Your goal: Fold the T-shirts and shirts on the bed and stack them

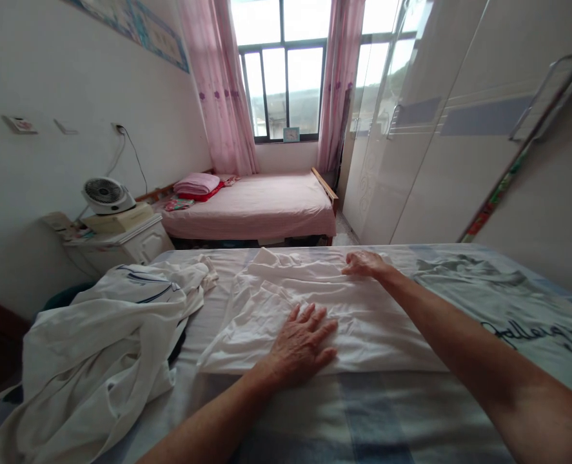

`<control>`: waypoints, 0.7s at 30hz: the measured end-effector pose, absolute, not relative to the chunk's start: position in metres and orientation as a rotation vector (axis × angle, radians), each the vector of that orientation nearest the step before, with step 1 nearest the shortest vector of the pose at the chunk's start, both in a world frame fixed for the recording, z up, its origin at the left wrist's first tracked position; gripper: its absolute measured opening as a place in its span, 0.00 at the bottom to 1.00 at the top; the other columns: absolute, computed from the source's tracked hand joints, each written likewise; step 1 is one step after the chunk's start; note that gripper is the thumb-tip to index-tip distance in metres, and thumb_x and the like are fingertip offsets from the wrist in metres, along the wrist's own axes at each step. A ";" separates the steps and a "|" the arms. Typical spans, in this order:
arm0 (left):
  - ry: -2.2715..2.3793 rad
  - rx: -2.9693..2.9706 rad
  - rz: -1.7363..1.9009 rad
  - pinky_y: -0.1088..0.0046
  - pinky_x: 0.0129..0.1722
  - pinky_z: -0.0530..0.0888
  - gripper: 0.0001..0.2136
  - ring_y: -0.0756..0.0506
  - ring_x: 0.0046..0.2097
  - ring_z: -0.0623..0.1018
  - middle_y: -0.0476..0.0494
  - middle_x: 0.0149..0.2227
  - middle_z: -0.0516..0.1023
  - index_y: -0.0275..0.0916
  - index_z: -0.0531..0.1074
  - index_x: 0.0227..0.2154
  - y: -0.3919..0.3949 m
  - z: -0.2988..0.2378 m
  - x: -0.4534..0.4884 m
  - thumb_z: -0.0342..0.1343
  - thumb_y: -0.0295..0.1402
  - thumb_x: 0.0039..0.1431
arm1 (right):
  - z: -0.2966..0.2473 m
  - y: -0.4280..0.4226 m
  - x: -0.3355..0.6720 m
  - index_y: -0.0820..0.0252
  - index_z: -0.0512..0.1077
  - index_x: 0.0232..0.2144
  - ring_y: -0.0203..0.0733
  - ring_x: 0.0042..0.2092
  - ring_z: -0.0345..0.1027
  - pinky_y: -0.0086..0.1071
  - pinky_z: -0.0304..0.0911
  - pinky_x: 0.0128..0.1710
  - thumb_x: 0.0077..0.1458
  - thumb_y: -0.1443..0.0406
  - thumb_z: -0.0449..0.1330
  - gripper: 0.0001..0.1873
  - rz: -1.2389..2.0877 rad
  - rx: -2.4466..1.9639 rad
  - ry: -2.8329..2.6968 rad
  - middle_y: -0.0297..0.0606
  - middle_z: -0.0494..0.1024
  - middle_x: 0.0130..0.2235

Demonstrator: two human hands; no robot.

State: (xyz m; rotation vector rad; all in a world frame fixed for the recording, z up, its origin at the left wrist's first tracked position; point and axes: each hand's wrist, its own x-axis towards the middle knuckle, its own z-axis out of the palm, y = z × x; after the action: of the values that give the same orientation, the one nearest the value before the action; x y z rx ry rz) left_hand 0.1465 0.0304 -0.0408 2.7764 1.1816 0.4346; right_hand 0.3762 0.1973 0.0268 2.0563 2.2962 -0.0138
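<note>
A white garment (286,303) lies spread flat on the near bed (373,412), which has a pale blue checked cover. My left hand (302,345) rests palm down on the garment's near part, fingers stretched out. My right hand (365,263) reaches to the garment's far edge, fingers flat on the cloth and slightly curled at the fold. Neither hand holds anything.
A crumpled white cloth heap (102,341) lies at the bed's left. A grey printed shirt (508,303) lies at the right. Beyond stand a pink bed (266,206), a nightstand (121,241) with a small fan (106,194), and a wardrobe (435,129) along the right wall.
</note>
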 end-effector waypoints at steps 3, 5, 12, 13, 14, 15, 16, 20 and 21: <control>1.181 2.755 0.439 0.49 0.64 0.49 0.25 0.36 0.66 0.55 0.42 0.65 0.58 0.48 0.59 0.61 0.031 -0.040 0.147 0.44 0.49 0.63 | 0.028 0.205 0.375 0.62 0.78 0.38 0.45 0.44 0.72 0.34 0.63 0.42 0.56 0.62 0.55 0.15 0.088 2.101 2.309 0.48 0.78 0.42; 1.184 2.745 0.443 0.48 0.64 0.48 0.25 0.37 0.66 0.55 0.42 0.65 0.58 0.48 0.59 0.61 0.030 -0.040 0.147 0.44 0.49 0.63 | 0.028 0.207 0.373 0.64 0.77 0.40 0.49 0.48 0.69 0.37 0.62 0.45 0.57 0.65 0.52 0.16 0.212 2.175 2.304 0.52 0.75 0.47; 1.184 2.732 0.447 0.49 0.65 0.46 0.25 0.37 0.66 0.55 0.42 0.65 0.58 0.47 0.58 0.61 0.029 -0.038 0.148 0.43 0.48 0.63 | 0.014 0.214 0.349 0.57 0.75 0.45 0.48 0.51 0.64 0.37 0.58 0.50 0.56 0.53 0.54 0.21 0.176 1.990 2.586 0.44 0.72 0.50; 1.184 2.731 0.445 0.49 0.65 0.46 0.25 0.37 0.66 0.54 0.43 0.65 0.58 0.47 0.58 0.61 0.029 -0.037 0.148 0.43 0.48 0.63 | 0.011 0.217 0.343 0.55 0.76 0.44 0.48 0.51 0.64 0.38 0.58 0.50 0.55 0.52 0.55 0.20 0.120 1.940 2.608 0.43 0.72 0.49; 1.186 2.728 0.441 0.49 0.65 0.46 0.25 0.37 0.66 0.54 0.43 0.65 0.58 0.47 0.58 0.61 0.029 -0.037 0.148 0.42 0.48 0.63 | 0.009 0.219 0.338 0.55 0.77 0.41 0.48 0.50 0.64 0.38 0.58 0.50 0.54 0.53 0.56 0.18 0.084 1.912 2.611 0.42 0.73 0.48; 1.186 2.725 0.438 0.49 0.64 0.46 0.25 0.37 0.66 0.54 0.42 0.65 0.58 0.47 0.58 0.61 0.029 -0.037 0.148 0.42 0.48 0.63 | 0.008 0.222 0.333 0.55 0.78 0.39 0.48 0.50 0.64 0.39 0.58 0.50 0.55 0.55 0.57 0.15 0.075 1.907 2.608 0.42 0.74 0.47; 1.189 2.722 0.437 0.49 0.64 0.46 0.25 0.37 0.66 0.55 0.42 0.65 0.58 0.47 0.58 0.61 0.029 -0.037 0.148 0.42 0.49 0.63 | 0.008 0.224 0.329 0.55 0.78 0.37 0.48 0.50 0.63 0.40 0.57 0.51 0.56 0.58 0.56 0.13 0.088 1.930 2.603 0.42 0.74 0.46; 1.186 2.725 0.447 0.49 0.64 0.47 0.25 0.37 0.66 0.55 0.42 0.65 0.58 0.47 0.59 0.61 0.028 -0.037 0.148 0.42 0.49 0.63 | 0.011 0.212 0.315 0.61 0.72 0.48 0.52 0.54 0.60 0.46 0.55 0.52 0.62 0.63 0.46 0.19 0.203 2.119 2.592 0.49 0.71 0.52; 1.186 2.726 0.451 0.49 0.64 0.46 0.25 0.37 0.66 0.55 0.42 0.64 0.59 0.47 0.59 0.61 0.028 -0.037 0.148 0.42 0.49 0.63 | 0.010 0.202 0.313 0.61 0.69 0.52 0.51 0.56 0.60 0.45 0.56 0.53 0.63 0.62 0.45 0.21 0.209 2.122 2.624 0.49 0.69 0.55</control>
State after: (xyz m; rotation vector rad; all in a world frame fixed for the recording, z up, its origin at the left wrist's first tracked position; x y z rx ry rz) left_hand 0.1484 0.0282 -0.0369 2.7258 1.1857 0.4506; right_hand 0.3128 0.2021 0.0100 2.1216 2.6244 0.2086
